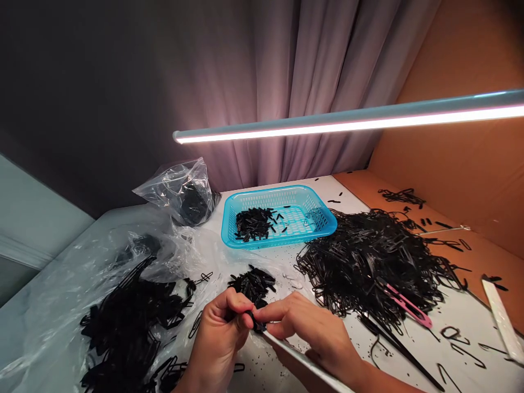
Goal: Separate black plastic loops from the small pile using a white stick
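fingers of the left hand (221, 330) are pinched together on a small black piece (257, 323), held low in the middle of the view, just in front of a little heap of black slivers (254, 284) on the white bench (462, 305). fingers of the right hand (315, 327) are bent and close together, their tips touching the same spot; whether they clamp the piece too, i cannot tell. a pale strip (305, 362) runs from beside these fingertips down to the right, under the right hand.

beyond the heap sits a blue plastic basket (279, 240), more black slivers (254, 224) gathered in its left part. right of it spreads a big tangle of black wire-like loops (368, 256), with pink-handled snips (409, 307) lying on its near edge and black tweezers (403, 349) nearby. to the left, dark pieces (126, 327) lie over clear plastic sheeting (53, 327). a tube light (347, 124) hangs above, before a curtain (270, 65).
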`<state>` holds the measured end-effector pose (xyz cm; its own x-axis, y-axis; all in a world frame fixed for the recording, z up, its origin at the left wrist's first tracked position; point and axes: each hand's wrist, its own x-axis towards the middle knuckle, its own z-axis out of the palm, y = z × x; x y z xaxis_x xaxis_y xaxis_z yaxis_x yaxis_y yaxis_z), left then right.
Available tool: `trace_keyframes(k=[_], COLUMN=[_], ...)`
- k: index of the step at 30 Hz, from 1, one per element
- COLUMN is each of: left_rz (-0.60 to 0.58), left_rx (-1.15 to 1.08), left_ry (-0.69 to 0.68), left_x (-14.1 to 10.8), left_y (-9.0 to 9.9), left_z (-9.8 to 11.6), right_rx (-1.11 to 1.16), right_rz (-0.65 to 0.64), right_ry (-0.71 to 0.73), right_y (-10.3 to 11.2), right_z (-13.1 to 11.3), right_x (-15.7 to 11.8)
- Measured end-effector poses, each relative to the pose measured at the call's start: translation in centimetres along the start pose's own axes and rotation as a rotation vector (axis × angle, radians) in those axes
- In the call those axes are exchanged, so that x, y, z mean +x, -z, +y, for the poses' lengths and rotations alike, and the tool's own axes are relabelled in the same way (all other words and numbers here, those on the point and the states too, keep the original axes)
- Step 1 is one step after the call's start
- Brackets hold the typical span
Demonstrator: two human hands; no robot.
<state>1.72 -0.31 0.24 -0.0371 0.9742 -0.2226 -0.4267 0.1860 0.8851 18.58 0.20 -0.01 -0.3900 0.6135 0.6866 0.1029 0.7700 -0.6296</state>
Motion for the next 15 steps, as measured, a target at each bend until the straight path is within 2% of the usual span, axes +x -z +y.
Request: trace_keyframes(k=[5, 11, 15], left_rz=[-0.008, -0.007, -0.042], left_rx=[-0.003, -0.073, -0.112], left_ry=[-0.008, 0.033, 0.044], left_x=[0.07, -0.01, -0.30], left_y=[0.34, 0.39, -0.21], left_z=[-0.34, -0.69, -0.13], right_rx=[-0.059, -0.279, -0.197], right_rz=[0.005, -0.061, 0.097], right_ry=[0.051, 0.163, 0.039], right_y=[0.01, -0.24, -0.43], right_z=[0.12, -0.64, -0.49], right_x=[0.06, 0.14, -0.17])
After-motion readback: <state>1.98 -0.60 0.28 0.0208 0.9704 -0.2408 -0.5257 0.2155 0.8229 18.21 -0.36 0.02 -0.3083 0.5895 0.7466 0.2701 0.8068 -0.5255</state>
